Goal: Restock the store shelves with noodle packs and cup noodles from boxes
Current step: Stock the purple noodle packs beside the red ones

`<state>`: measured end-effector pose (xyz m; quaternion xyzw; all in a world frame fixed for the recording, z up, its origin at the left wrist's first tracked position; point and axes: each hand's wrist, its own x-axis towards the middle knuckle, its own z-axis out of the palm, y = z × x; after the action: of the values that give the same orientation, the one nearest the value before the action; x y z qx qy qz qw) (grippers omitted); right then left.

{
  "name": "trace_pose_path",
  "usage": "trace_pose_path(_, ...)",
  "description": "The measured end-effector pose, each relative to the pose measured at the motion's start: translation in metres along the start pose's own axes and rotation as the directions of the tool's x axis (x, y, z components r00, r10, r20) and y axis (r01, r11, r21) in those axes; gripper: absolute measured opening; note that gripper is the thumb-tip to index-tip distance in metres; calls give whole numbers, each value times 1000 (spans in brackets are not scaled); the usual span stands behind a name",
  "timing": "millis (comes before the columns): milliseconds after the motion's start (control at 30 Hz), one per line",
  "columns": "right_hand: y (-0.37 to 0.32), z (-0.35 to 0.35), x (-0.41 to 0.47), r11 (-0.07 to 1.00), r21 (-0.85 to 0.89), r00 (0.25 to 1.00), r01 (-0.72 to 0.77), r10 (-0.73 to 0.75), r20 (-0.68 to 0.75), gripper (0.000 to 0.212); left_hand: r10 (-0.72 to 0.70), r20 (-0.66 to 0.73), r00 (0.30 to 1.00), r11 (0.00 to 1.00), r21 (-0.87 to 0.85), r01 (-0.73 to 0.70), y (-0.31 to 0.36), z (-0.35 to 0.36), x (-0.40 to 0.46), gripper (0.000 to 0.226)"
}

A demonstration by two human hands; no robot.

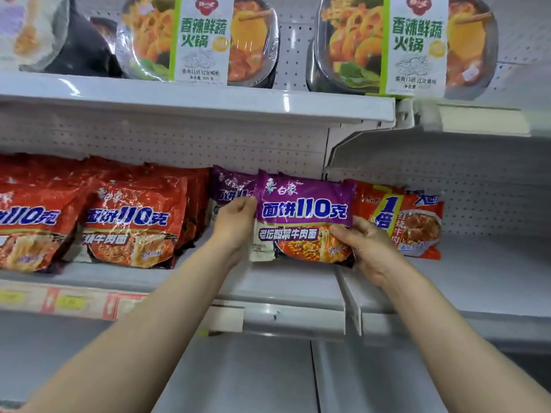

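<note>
A purple noodle pack (304,210) stands upright on the middle shelf (292,281). My left hand (235,225) grips its left edge, fingers curled around the wrapper. My right hand (363,248) holds its lower right corner, thumb on the front. A second purple pack (229,186) stands right behind it, partly hidden by the front pack and my left hand.
Red noodle packs (131,222) fill the shelf to the left. An orange-red pack (408,225) stands to the right, with bare shelf beyond it. Hotpot bowls (196,40) sit on the shelf above. A shelf divider (351,302) juts out below my right hand.
</note>
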<state>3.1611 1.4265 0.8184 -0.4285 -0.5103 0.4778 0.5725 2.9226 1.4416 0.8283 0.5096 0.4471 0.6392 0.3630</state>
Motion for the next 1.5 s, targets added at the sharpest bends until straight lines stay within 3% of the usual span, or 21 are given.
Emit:
trace_pose_path(133, -3, 1, 29, 1000, -8, 998, -20, 19, -54, 36, -178, 181, 967, 984, 5, 180, 4, 2, 40, 21)
trace_pose_path(267, 3, 1, 65, 1000, -6, 993, -20, 19, -116, 30, -256, 290, 922, 965, 16, 263, -1, 9, 66, 48)
trace_pose_path(400, 13, 1, 99, 996, -84, 984, 9, -24, -179, 44, -275, 200, 940, 960, 6, 279, -13, 25, 80, 25)
trace_pose_path(533, 15, 1, 124, 982, -183, 960, 46, -94, -265, 40, -309, 133, 942, 950, -2, 312, -31, 37, 104, 41)
trace_pose_path(600, 16, 3, 132, 970, -238, 943, 44, -119, -309, 40, -303, 111, 946, 953, 59, 299, -32, 41, 111, 68)
trace_pose_path(667, 20, 4, 138, 954, -295, 923, 45, -153, -353, 37, -286, 80, 955, 951, 141, 273, -38, 44, 120, 75)
trace_pose_path(833, 30, 11, 146, 917, -396, 885, 43, -219, -412, 35, -231, 36, 972, 959, 177, 222, -57, 48, 133, 67)
trace_pose_path(900, 33, 11, 148, 905, -423, 889, 44, -229, -397, 36, -182, 28, 983, 948, 270, 168, -61, 48, 134, 62)
trace_pose_path(1100, 43, 10, 147, 845, -534, 893, 25, -259, -369, 34, -37, 30, 999, 887, 461, 19, -70, 48, 132, 22)
trace_pose_path(1300, 48, 9, 146, 785, -619, 877, -7, -293, -381, 30, -3, 59, 998, 880, 474, -25, -75, 52, 133, 18)
trace_pose_path(1500, 46, 13, 147, 752, -659, 854, -9, -337, -396, 28, -12, 89, 996, 911, 412, -25, -75, 55, 136, 37)
